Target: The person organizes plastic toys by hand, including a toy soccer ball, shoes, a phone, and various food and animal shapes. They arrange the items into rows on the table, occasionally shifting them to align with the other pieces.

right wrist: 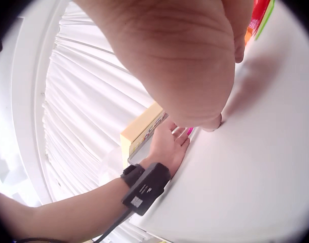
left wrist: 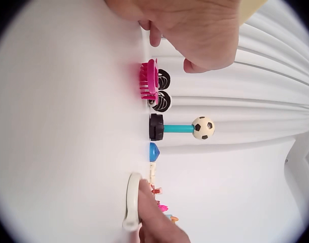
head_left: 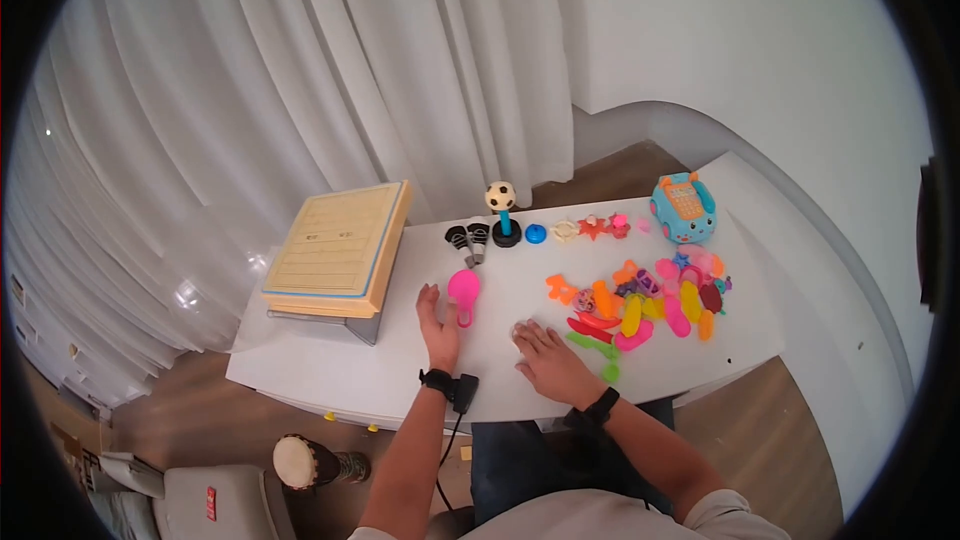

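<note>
My left hand (head_left: 440,335) is beside a pink toy hairbrush (head_left: 464,290), its fingers loosely extended and its thumb close to the looped handle. In the left wrist view the hairbrush (left wrist: 151,79) shows its bristles against the tabletop, with the left hand (left wrist: 195,33) to one side of it. My right hand (head_left: 555,362) is low over the table, fingers spread and fairly straight. A white curved piece (left wrist: 132,200) lies against the right fingertips in the left wrist view. The right wrist view shows mostly the underside of the right hand (right wrist: 184,66), which hides its fingertips.
Several colourful toy pieces (head_left: 650,305) lie piled right. Toy shoes (head_left: 468,238), a soccer ball on a stand (head_left: 504,223), a blue piece (head_left: 536,233) and small figures (head_left: 592,228) line the back. A toy telephone (head_left: 685,210) stands back right, a tan box (head_left: 335,245) left.
</note>
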Available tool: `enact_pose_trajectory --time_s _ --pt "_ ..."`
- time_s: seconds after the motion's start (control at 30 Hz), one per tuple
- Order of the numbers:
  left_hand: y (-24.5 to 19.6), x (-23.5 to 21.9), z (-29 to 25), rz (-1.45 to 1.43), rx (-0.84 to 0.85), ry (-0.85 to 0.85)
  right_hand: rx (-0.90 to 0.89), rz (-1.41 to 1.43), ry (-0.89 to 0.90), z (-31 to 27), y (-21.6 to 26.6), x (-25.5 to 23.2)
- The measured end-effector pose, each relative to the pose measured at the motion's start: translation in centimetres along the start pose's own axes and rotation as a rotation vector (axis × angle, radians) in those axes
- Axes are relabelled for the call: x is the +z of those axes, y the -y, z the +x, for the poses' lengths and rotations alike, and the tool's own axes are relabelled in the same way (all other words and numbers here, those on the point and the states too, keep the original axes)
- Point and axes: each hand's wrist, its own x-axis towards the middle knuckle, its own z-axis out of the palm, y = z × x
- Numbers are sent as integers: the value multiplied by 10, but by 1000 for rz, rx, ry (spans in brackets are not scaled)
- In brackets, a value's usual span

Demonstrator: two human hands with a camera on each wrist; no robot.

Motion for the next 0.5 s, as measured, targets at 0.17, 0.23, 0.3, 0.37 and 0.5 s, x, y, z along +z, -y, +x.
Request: enact_pose_trajectory --time_s 0.17,0.23,0.3,0.37,0.5 --pt "2 2 1 -46 -11 6 -102 -49 -108 -32 11 -12" --pt "-3 5 -5 -28 -35 14 -124 -47 -115 -34 16 -20" --pt "-17 1 -2 -5 -41 41 -142 -73 -201 -31 23 -26" --pt "-16 0 -1 7 -57 45 -101 -38 -214 -28 32 -28" --pt "-27 0 -2 9 -88 51 -40 26 -151 -22 30 -26"
